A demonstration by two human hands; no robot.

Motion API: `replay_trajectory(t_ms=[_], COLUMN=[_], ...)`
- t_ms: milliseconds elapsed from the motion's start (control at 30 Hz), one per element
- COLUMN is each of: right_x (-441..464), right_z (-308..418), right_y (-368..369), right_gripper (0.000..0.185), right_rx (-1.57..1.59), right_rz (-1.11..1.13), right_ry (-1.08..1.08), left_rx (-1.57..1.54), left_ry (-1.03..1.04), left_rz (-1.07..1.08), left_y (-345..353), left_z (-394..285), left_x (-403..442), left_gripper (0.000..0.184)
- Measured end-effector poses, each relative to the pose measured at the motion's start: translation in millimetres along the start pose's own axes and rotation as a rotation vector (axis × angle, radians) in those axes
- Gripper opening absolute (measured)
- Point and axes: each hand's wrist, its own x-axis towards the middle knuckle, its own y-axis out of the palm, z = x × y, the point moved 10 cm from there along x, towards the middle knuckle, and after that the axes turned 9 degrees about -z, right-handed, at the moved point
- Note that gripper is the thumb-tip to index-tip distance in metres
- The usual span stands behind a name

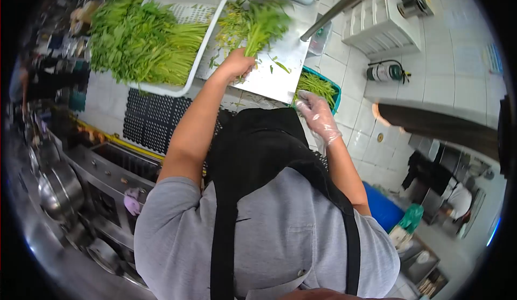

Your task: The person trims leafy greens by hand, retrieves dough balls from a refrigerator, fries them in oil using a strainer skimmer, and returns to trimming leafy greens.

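Note:
Bare and closed, my left hand [238, 64] grips the stems of a bunch of leafy greens [264, 28] over the metal table [277, 82]. The bunch's leafy end is blurred. Loose leaves and yellowish scraps [231, 30] lie beside it. My right hand [318, 117], in a clear plastic glove, is at the near edge of a teal bin [337, 98] holding cut green stems [318, 86]. Its fingers are bent, and whether they hold anything is unclear. Left of the table, a white perforated basket [207, 33] holds a large pile of greens [140, 41].
A slanting metal pole [334, 14] rises beyond the table's right side. White shelving [382, 28] and a fire extinguisher [385, 72] are farther right. Stoves with metal pots [60, 189] line the left. A person [458, 200] is at the far right.

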Motion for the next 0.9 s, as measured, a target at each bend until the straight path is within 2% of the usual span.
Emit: replay_trajectory(t_ms=[33, 67, 133, 167, 200, 267, 333, 400, 467, 567, 667, 700, 800, 867, 900], right_x=[0, 3, 13, 21, 32, 51, 62, 76, 84, 89, 95, 88, 87, 84, 77], right_z=[-3, -8, -24, -24, -23, -11, 14, 22, 44, 87, 111, 126, 136, 145, 157], right_y=[-3, -2, 9, 11, 13, 20, 19, 22, 11, -10, -28, -43, -66, -68, -68], right_gripper=[0.046, 0.046, 0.045, 0.046, 0.046, 0.049, 0.050, 0.048, 0.044, 0.033, 0.028, 0.023, 0.020, 0.020, 0.021], right_rx=[0.099, 0.119, 0.296, 0.175, 0.183, 0.013, 0.020, 0.155, 0.152, 0.140, -0.005, 0.042, -0.015, -0.041, -0.027], right_rz=[-0.062, -0.081, -0.021, -0.001, 0.011, 0.052, 0.085, 0.130, 0.081, -0.089, -0.202, -0.325, -0.497, -0.521, -0.560], right_ry=[-0.020, -0.016, 0.165, 0.155, 0.140, -0.041, -0.061, -0.054, -0.101, -0.401, -0.505, -0.651, -0.647, -0.622, -0.678], left_rx=[-0.158, -0.132, -0.575, -0.519, -0.515, -0.483, -0.489, -0.446, -0.445, -0.407, -0.398, -0.432, -0.374, -0.297, -0.229], left_ry=[0.026, 0.031, -0.033, -0.046, -0.039, -0.096, -0.074, -0.044, -0.020, 0.004, 0.026, 0.020, -0.021, -0.023, -0.026], left_rz=[0.047, 0.058, 0.185, 0.188, 0.169, 0.111, 0.076, -0.067, -0.099, -0.163, -0.202, -0.202, -0.178, -0.148, -0.128], left_y=[1, -1, 8, 10, 10, 14, 19, 10, 8, 1, -13, -16, -25, -31, -33], left_z=[-14, -24, -41, -29, -24, -12, -23, -21, -38, -40, -42, -43, -45, -50, -53], left_x=[-13, -24, -43, -35, -31, -26, -38, -39, -56, -71, -74, -73, -72, -71, -71], left_gripper=[0.031, 0.031, 0.021, 0.024, 0.024, 0.023, 0.024, 0.026, 0.026, 0.024, 0.021, 0.020, 0.020, 0.022, 0.024])
